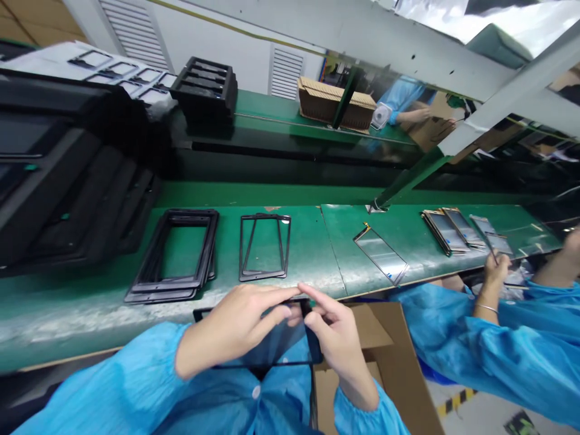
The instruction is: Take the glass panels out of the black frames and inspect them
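I hold a thin black-rimmed glass panel [272, 347] flat over my lap, just below the green bench's front edge. My left hand [235, 326] lies over its top left, fingers curled onto the upper rim. My right hand [333, 335] grips the panel's right edge, thumb and forefinger pinching near the top corner. On the bench ahead lie a pile of black frames [174, 257], two thin black bezels [264, 246] and a single glass panel [380, 254].
Green bench [312, 241] runs left to right. Large black trays [58, 181] stack at left, smaller black trays [206, 87] behind. An open cardboard box [385, 356] sits by my right knee. A co-worker in blue [498, 338] sits at right beside stacked panels [446, 229].
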Motion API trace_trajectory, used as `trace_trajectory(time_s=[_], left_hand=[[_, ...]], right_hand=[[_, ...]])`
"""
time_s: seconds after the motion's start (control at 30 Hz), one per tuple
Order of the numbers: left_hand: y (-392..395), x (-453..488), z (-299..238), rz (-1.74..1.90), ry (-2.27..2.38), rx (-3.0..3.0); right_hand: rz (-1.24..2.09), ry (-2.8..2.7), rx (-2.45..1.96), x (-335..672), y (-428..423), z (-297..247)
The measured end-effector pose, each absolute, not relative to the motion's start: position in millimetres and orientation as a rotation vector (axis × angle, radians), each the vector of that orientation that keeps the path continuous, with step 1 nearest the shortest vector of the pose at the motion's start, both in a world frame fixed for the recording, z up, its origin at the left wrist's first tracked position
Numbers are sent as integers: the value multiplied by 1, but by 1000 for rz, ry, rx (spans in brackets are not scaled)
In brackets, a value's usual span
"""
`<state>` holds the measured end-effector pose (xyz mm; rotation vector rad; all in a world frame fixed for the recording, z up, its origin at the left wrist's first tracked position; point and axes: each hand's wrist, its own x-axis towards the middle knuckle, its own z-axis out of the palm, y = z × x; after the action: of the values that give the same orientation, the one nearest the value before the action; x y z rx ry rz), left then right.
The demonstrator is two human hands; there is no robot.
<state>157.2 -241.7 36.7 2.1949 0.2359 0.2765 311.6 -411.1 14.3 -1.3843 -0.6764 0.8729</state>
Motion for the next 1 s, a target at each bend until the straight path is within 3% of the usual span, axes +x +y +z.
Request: trace_trajectory(time_s=[0.27, 0.5, 0.63, 0.73, 0.83, 1.0], left_hand=[[-256, 153, 29, 239, 642, 1283], [-260, 149, 17, 252, 660, 1259], [-251, 150, 26, 355, 603, 1777], [-245, 154, 39, 224, 412, 2101], [-241, 155, 43, 63, 436, 1923], [-235, 141, 30, 315, 702, 1416]], right_hand=[[845, -395, -1292, 320, -407, -7], [692, -496, -1344, 321, -405, -1], [744, -688, -1415, 316, -404, 10], [800, -900, -1458, 312, -397, 14], [739, -802, -1379, 320, -400, 12], [572, -555, -1454, 351, -431, -6]])
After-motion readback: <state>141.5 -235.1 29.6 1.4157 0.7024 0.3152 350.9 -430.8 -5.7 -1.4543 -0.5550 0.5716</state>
